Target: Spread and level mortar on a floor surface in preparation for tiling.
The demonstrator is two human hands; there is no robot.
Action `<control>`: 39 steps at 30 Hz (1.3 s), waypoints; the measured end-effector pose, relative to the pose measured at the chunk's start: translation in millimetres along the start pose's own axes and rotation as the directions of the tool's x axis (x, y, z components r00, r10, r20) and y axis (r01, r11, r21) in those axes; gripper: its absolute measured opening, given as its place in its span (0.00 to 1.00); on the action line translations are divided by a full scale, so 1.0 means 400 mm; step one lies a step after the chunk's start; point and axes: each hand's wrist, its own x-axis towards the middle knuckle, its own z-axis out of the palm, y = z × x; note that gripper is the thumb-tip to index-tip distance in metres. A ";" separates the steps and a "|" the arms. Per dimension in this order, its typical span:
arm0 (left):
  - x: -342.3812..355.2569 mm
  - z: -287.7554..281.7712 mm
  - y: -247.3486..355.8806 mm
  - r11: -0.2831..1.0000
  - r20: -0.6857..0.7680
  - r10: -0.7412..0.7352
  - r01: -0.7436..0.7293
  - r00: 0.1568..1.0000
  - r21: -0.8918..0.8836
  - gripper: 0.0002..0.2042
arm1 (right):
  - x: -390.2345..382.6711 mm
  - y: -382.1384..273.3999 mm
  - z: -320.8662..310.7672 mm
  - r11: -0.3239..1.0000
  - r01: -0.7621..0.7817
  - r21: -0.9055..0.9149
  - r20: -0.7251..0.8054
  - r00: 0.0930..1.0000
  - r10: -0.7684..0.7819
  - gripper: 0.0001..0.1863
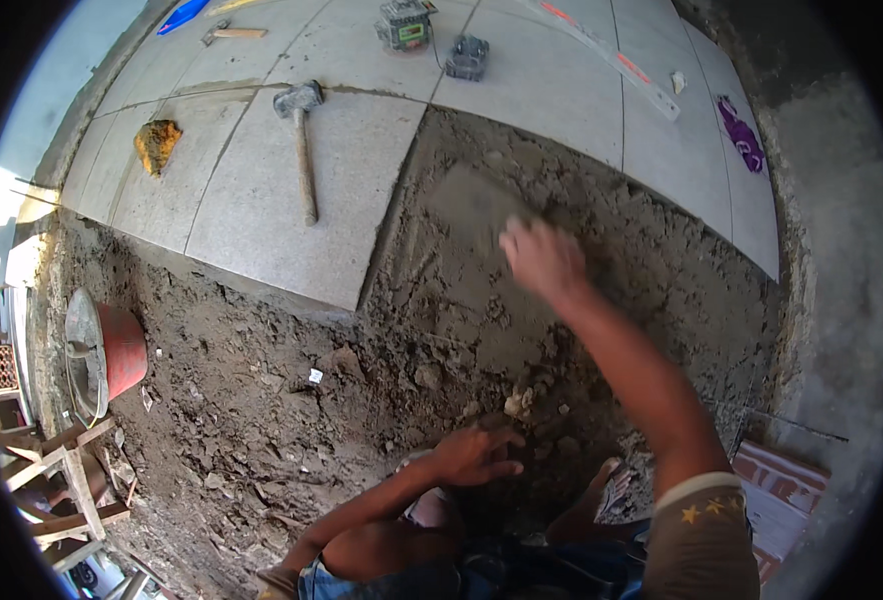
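My right hand (543,258) is closed around the handle of a trowel, slightly smeared by motion. The trowel's flat grey blade (473,200) lies on wet mortar (461,285), beside the edge of a laid grey floor tile (281,190). Mortar of the same colour coats the blade, so its outline is hard to make out. Near my knee, my left hand (476,455) hangs with its fingers apart and nothing in them. Rough soil and rubble (261,420) lie below it.
A mallet (304,150), a yellow sponge (157,146), a small hammer (233,33), a laser level (404,28), a black block (467,58), a long straightedge (611,55) and a purple bundle (740,134) lie on the tiles. A red bucket (121,350) lies tipped at left.
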 end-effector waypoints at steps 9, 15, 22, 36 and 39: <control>0.026 -0.018 -0.024 0.999 -0.035 0.045 -0.045 0.998 0.008 0.24 | 0.001 0.071 -0.043 0.940 -0.166 0.298 0.076 0.986 0.150 0.22; 0.013 -0.024 -0.041 0.998 0.015 -0.030 0.030 0.999 -0.048 0.25 | -0.264 0.052 -0.040 0.809 -0.254 0.530 -0.048 0.943 0.328 0.22; 0.036 -0.024 0.000 0.994 0.118 -0.083 0.091 0.990 -0.058 0.25 | 0.078 -0.040 0.016 0.963 -0.135 0.234 -0.068 0.986 0.155 0.17; 0.032 -0.073 0.032 0.985 0.093 -0.120 0.130 0.988 -0.113 0.24 | 0.112 0.064 0.035 0.972 -0.192 0.132 -0.106 0.973 0.207 0.20; -0.017 -0.083 0.051 0.992 -0.008 -0.060 0.059 0.998 -0.112 0.24 | 0.030 0.048 0.032 0.806 -0.351 0.476 -0.080 0.896 0.437 0.24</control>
